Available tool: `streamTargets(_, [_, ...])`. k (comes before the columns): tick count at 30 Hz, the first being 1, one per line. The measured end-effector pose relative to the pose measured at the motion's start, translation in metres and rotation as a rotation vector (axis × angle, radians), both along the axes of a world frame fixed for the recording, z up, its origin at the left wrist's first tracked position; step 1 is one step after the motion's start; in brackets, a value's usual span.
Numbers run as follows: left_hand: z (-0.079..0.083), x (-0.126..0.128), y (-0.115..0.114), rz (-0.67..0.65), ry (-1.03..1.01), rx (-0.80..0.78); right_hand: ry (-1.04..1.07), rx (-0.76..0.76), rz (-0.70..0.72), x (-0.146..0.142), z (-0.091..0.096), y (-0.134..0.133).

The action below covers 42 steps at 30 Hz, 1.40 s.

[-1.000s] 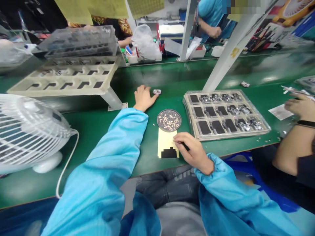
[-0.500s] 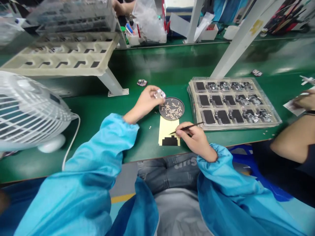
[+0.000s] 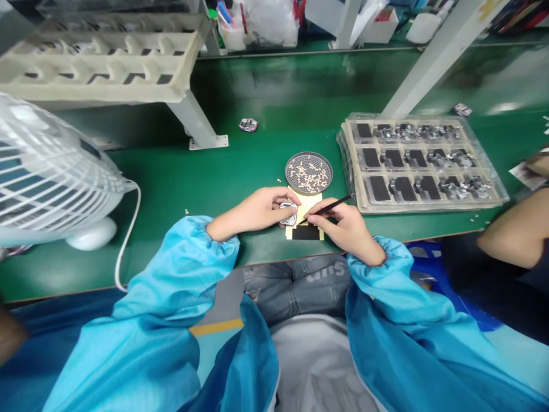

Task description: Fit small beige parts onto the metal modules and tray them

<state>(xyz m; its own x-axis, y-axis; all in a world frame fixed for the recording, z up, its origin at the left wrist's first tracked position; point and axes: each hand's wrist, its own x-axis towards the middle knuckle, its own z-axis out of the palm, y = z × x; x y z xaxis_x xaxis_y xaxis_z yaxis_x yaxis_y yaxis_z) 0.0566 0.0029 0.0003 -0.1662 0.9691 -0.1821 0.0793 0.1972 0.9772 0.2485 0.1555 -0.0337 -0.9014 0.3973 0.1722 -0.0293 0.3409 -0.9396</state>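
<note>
Between its thumb and fingers, my left hand (image 3: 261, 210) grips a small silvery part with a dark rim (image 3: 289, 214). Black tweezers (image 3: 328, 209) lie in the closed fingers of my right hand (image 3: 343, 226), their tip close to the part's right side; whether the tip touches it I cannot tell. Beneath both hands is a yellow sheet (image 3: 315, 201) with a black patch (image 3: 306, 232) near its front edge. Just beyond, a round grey mesh dish (image 3: 329, 177) holds many tiny pale pieces.
A plastic tray (image 3: 364, 206) of metal parts stands on the right, below a slanted post (image 3: 422, 74). To the left are a white fan (image 3: 51, 177) and a raised tray (image 3: 128, 94). Another small part (image 3: 248, 125) lies farther back. A co-worker's arm (image 3: 514, 229) is at far right.
My left hand has brought the silvery part from beside the dish down toward me, over the yellow sheet. The tweezers are now close to it. The whole view has tilted downward somewhat.
</note>
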Motion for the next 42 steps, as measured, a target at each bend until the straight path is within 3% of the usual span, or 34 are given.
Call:
streamTargets(6, [0.0, 0.002, -0.001, 0.042, 0.087, 0.0, 0.169, -0.12, -0.052, -0.003, 0.009, -0.005])
streamTargets(11, [0.002, 0.001, 0.0, 0.046, 0.114, 0.011, 0.361, 0.154, -0.156, -0.013, 0.012, -0.007])
streamTargets(14, [0.001, 0.001, 0.0, 0.045, 0.1, 0.022, 0.348, 0.23, -0.128, -0.015, 0.01, -0.007])
streamTargets(42, [0.005, -0.003, -0.001, 0.028, 0.079, 0.024, 0.319, 0.271, -0.108, -0.014, 0.009, -0.009])
